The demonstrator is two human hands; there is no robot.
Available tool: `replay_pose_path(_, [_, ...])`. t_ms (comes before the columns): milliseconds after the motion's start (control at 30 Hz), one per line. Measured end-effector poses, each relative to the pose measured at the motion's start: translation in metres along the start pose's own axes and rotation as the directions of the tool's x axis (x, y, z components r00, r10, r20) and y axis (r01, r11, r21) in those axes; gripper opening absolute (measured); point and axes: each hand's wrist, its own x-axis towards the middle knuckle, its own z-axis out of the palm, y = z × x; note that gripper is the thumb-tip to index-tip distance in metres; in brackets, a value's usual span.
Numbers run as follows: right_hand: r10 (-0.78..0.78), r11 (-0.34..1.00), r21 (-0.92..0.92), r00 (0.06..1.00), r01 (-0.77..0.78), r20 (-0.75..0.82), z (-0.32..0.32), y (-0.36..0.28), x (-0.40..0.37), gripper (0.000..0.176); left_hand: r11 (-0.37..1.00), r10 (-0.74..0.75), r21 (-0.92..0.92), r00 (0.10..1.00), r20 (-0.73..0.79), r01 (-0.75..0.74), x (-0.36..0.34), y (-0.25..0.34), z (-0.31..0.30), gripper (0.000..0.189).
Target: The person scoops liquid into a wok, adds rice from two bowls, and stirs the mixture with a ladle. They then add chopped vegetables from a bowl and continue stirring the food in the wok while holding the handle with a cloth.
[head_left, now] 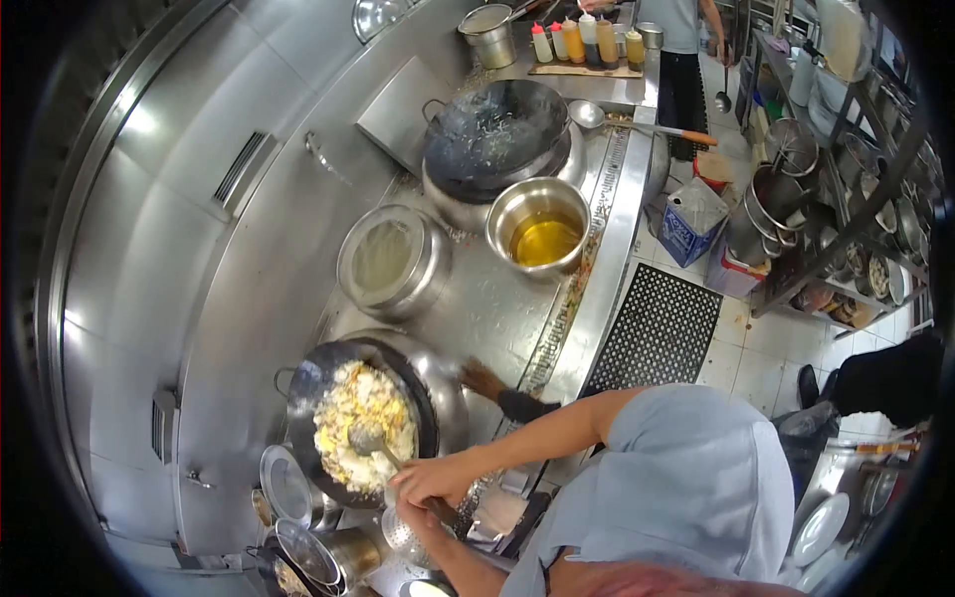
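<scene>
— Steel ladle [366,438], long and stiff. Its bowl sits in the yellow-and-white food [363,393] in the near wok [298,398], at the lower left of the worktop [497,308].
— Who holds it?
— The right hand [430,478] is closed round the handle, well back from the bowl. I judge that the best place to grip, since the bowl end is likely hot and greasy.
— And the left hand [423,512]?
— Just under the right and partly hidden. I cannot tell whether it grips anything.
— The wok?
— Black, round-bellied, probably heavy, with a loop handle on its rim. The food looks soft and loose. Beyond stand a shiny pot of yellow oil [542,239] and a second dark wok [492,129].
</scene>
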Motion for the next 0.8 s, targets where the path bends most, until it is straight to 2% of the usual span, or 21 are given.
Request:
replay_pose_path(33, [0.101,0.985,0.147,0.994,-0.094,-0.040,0.002,-0.009,0.021,0.031,0.986,0.157,-0.067,0.985,0.065,-0.153,0.027,-0.011,0.007,0.020])
replay_pose_path(67, [0.116,0.985,0.129,0.993,-0.112,-0.024,0.007,-0.006,0.036,0.031,0.945,0.307,-0.153,0.944,0.121,-0.288,0.037,-0.046,-0.001,0.017])
replay_pose_path(133, [0.352,0.908,0.249,0.936,-0.336,-0.022,0.020,0.001,0.053,0.025,0.801,0.570,-0.341,0.802,0.181,-0.492,0.093,-0.084,-0.021,0.012])
replay_pose_path(167, [0.338,0.913,0.294,0.929,-0.284,-0.152,0.008,-0.018,0.070,0.021,0.808,0.553,-0.357,0.813,0.182,-0.469,0.070,-0.064,-0.024,0.012])
replay_pose_path(200, [0.315,0.917,0.336,0.907,-0.215,-0.280,-0.014,-0.039,0.095,0.018,0.944,0.211,-0.289,0.964,0.159,-0.159,0.024,-0.023,0.018,0.012])
replay_pose_path(233, [0.325,0.912,0.347,0.902,-0.220,-0.283,-0.023,-0.043,0.107,0.016,0.957,-0.155,-0.230,0.982,0.105,0.175,-0.029,0.017,0.049,0.013])
replay_pose_path(267, [0.335,0.904,0.366,0.897,-0.220,-0.288,-0.028,-0.042,0.119,0.015,0.956,-0.159,-0.236,0.984,0.087,0.175,-0.019,0.012,0.038,0.013])
replay_pose_path(333, [0.384,0.904,0.335,0.850,-0.266,-0.362,-0.029,-0.012,0.128,0.014,0.937,-0.196,-0.213,0.923,0.332,0.276,-0.003,0.006,0.022,0.020])
replay_pose_path(367, [0.430,0.891,0.328,0.819,-0.315,-0.381,-0.035,0.004,0.130,0.015,0.933,-0.259,-0.196,0.940,0.222,0.303,-0.008,0.011,0.022,0.018])
replay_pose_path(400, [0.469,0.881,0.315,0.745,-0.354,-0.474,-0.044,0.018,0.137,0.016,0.923,-0.318,-0.190,0.942,0.109,0.334,-0.024,0.028,0.045,0.017])
replay_pose_path(433, [0.441,0.890,0.387,0.676,-0.242,-0.591,-0.046,0.043,0.144,0.013,0.910,-0.339,-0.205,0.931,0.132,0.360,-0.024,0.030,0.051,0.016])
replay_pose_path(467, [0.519,0.853,0.409,0.598,-0.323,-0.611,-0.060,0.042,0.151,0.011,0.893,-0.356,-0.242,0.925,0.136,0.379,-0.017,0.026,0.047,0.015])
replay_pose_path(500, [0.597,0.802,0.445,0.526,-0.398,-0.606,-0.073,0.036,0.165,0.008,0.905,-0.303,-0.240,0.929,0.212,0.350,-0.007,0.017,0.035,0.019])
replay_pose_path(533, [0.716,0.696,0.527,0.530,-0.488,-0.454,-0.093,0.006,0.182,0.007,0.980,0.123,0.113,0.942,0.312,-0.165,0.040,-0.036,-0.002,0.020])
replay_pose_path(567, [0.717,0.694,0.512,0.553,-0.507,-0.425,-0.093,0.000,0.192,0.008,0.963,-0.134,-0.204,0.971,0.196,0.174,-0.005,0.002,0.030,0.019])
replay_pose_path(600, [0.657,0.744,0.512,0.607,-0.428,-0.447,-0.088,-0.014,0.199,0.010,0.875,0.303,0.295,0.910,0.281,-0.383,0.031,-0.050,0.004,0.017])
replay_pose_path(633, [0.629,0.768,0.497,0.626,-0.405,-0.461,-0.078,-0.006,0.196,0.011,0.993,0.111,-0.050,0.987,0.115,-0.106,-0.002,-0.029,0.018,0.017])
replay_pose_path(667, [0.617,0.777,0.527,0.585,-0.345,-0.527,-0.063,0.008,0.194,0.010,0.893,-0.107,-0.434,0.993,0.051,0.119,-0.048,0.004,0.049,0.018])
replay_pose_path(733, [0.727,0.681,0.597,0.494,-0.425,-0.477,-0.070,0.029,0.203,0.013,0.831,-0.196,-0.504,0.971,0.133,0.237,-0.099,0.030,0.058,0.016])
replay_pose_path(767, [0.758,0.637,0.640,0.504,-0.431,-0.415,-0.086,0.035,0.220,0.013,0.820,-0.162,-0.538,0.981,0.108,0.195,-0.124,0.055,0.069,0.016])
replay_pose_path(800, [0.790,0.585,0.678,0.500,-0.445,-0.354,-0.097,0.037,0.235,0.015,0.851,-0.229,-0.467,0.970,0.080,0.240,-0.150,0.079,0.077,0.015])
